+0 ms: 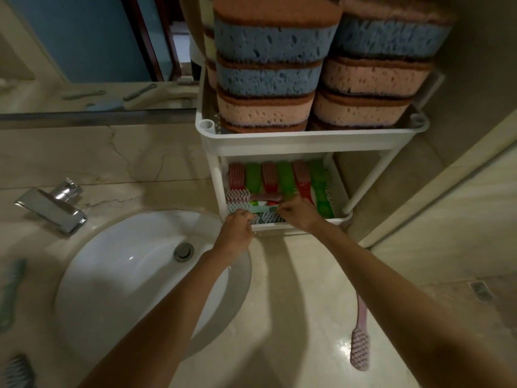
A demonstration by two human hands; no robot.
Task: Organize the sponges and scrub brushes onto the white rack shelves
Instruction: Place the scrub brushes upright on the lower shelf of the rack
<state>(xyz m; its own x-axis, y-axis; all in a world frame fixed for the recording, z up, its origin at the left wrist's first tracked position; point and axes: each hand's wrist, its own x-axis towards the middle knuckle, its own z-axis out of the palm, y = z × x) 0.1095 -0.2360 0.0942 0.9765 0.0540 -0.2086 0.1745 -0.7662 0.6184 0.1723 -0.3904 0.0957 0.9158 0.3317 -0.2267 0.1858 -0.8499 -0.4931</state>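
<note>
White plastic rack (307,141) stands on the counter (293,275), right of the sink (112,275). Its top shelf carries sponges (270,46): 2 front stacks show 3 each, blue and pink with brown scouring faces, and more behind are partly hidden. The lower shelf holds 6 upright-lying brushes (285,177) side by side, 3 red and 3 green alternating, with 1 crosswise pink brush (265,196) over their near ends. At this shelf's front edge the left hand (236,222) curls round the bristle end of a teal brush (261,209) and the right hand (296,212) pinches its handle. On the counter lie 3 more: 1 loose pink brush (359,345) under the right forearm, and 2 bluish brushes (11,289) at the left edge.
</note>
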